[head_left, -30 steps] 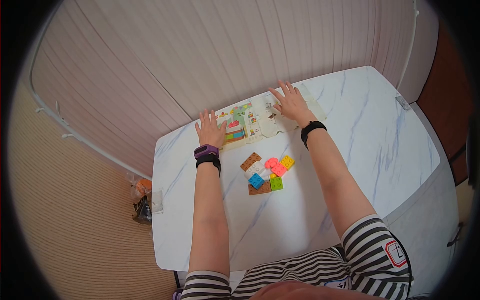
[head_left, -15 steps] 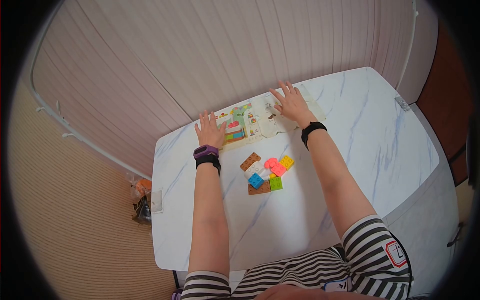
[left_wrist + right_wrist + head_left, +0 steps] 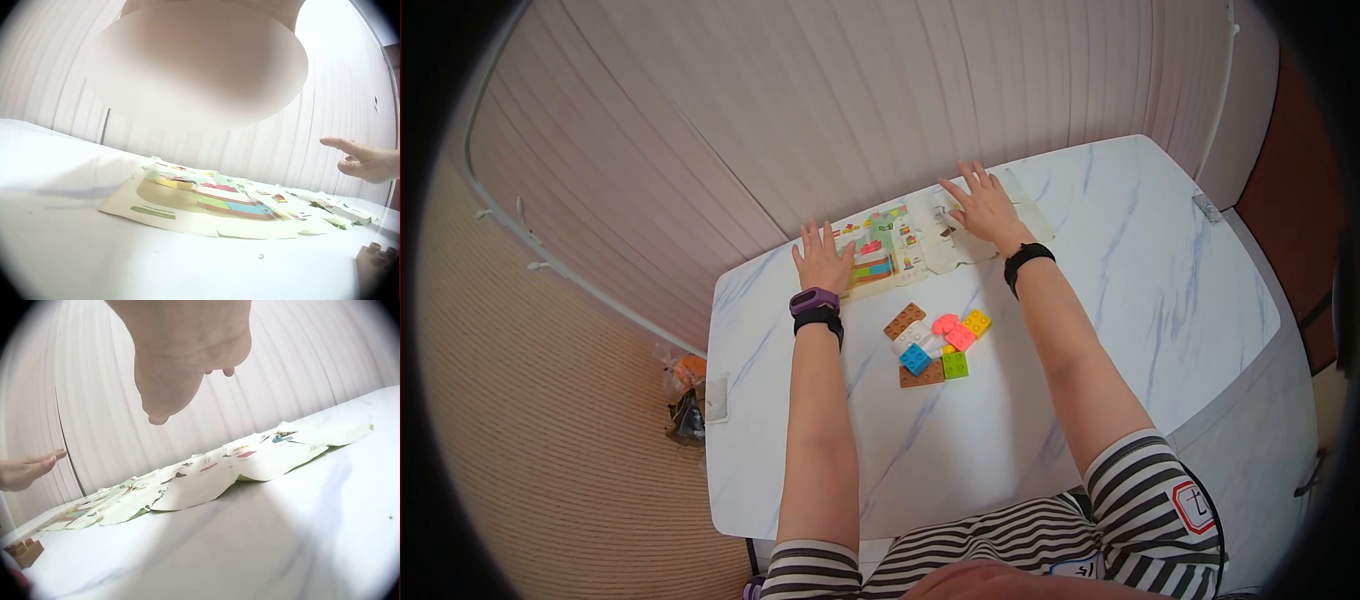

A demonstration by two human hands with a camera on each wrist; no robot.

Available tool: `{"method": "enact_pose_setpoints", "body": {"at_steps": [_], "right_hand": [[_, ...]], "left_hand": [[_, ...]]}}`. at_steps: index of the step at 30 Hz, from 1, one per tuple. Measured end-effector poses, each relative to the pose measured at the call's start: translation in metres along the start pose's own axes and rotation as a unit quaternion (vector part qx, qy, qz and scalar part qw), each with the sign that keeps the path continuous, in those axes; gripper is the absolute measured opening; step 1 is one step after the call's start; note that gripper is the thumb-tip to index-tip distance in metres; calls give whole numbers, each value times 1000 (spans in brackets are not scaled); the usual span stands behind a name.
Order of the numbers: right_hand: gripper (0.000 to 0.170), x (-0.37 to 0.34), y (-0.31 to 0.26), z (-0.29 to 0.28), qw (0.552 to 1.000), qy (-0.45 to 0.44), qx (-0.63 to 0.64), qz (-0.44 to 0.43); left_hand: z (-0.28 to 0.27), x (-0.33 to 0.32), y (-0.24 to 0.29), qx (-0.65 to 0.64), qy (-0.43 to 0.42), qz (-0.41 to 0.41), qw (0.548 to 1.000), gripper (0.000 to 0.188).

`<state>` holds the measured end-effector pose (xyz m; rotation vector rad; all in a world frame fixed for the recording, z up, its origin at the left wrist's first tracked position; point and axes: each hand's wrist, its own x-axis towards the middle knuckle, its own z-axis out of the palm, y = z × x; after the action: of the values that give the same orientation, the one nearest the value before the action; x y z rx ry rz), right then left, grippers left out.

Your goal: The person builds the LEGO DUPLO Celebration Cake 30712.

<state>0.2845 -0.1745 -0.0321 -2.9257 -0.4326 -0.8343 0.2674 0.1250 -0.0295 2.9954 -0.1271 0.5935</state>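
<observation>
A creased, printed paper sheet (image 3: 915, 262) lies unfolded along the table's far edge. Over its left end is the left hand (image 3: 824, 264), fingers spread and straight. The right hand (image 3: 988, 212) is spread over the right part. In the right wrist view the right hand (image 3: 190, 356) hovers above the sheet (image 3: 206, 481), with a gap beneath. The sheet (image 3: 219, 206) also shows in the left wrist view, below the blurred left hand (image 3: 200, 62). Neither hand holds anything. Nearer the body lie brown (image 3: 905, 320), white, blue (image 3: 915, 359), green (image 3: 955, 365), pink (image 3: 960, 337) and yellow bricks (image 3: 977, 323).
The white marbled table (image 3: 1160, 300) stands against a pale pleated curtain (image 3: 850, 90). Left of the table, a plastic bag with orange and black contents (image 3: 687, 400) is on the ribbed beige floor (image 3: 580, 440). A brown brick (image 3: 26, 552) shows at the right wrist view's left edge.
The head view has shifted very slightly. Both hands keep their places over the sheet, and the bricks lie as before.
</observation>
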Motion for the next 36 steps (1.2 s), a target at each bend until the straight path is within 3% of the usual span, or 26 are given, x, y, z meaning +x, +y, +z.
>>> {"method": "enact_pose_setpoints", "body": {"at_steps": [36], "right_hand": [[56,-4,5,1,1000,-2,7,0]], "left_hand": [[1,-1,1,26,-15,2,1000,68]]}}
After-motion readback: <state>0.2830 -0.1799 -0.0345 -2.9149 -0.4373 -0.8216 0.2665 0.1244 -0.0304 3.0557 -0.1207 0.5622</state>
